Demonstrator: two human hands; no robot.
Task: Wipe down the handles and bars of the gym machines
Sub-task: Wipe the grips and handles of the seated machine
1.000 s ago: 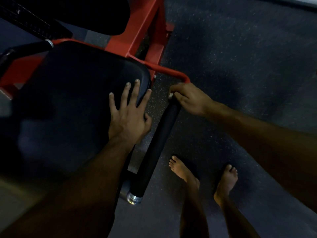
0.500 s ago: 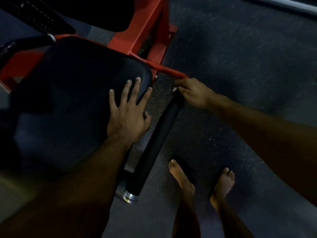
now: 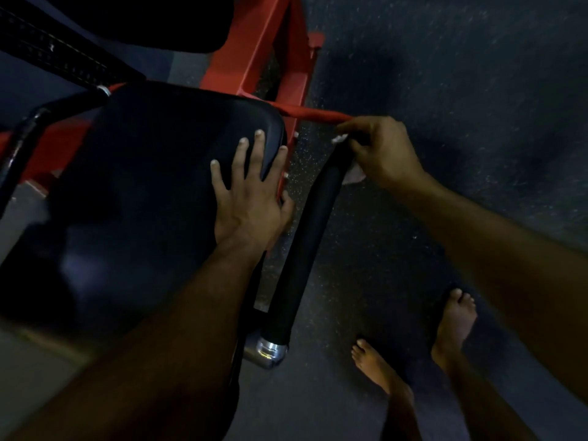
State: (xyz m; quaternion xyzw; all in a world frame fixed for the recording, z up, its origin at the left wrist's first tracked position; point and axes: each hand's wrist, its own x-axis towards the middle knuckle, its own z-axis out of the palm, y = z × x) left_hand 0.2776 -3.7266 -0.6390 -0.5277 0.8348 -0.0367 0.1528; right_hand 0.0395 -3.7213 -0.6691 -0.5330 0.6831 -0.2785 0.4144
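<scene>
Evidently mid-task, the right hand (image 3: 383,154) pinched a pale cloth (image 3: 354,176) at the handle (image 3: 305,243) top, its length seemingly unwiped; the left hand (image 3: 249,202) lay flat on the seat pad (image 3: 143,192).

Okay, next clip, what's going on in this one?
A barefoot person is wiping a red-framed gym machine. The left hand rests flat, fingers spread, on the black seat pad. The right hand grips the upper end of the black foam handle, with a bit of white cloth showing beneath it, close to the red bar. The handle's chrome end cap lies untouched.
</scene>
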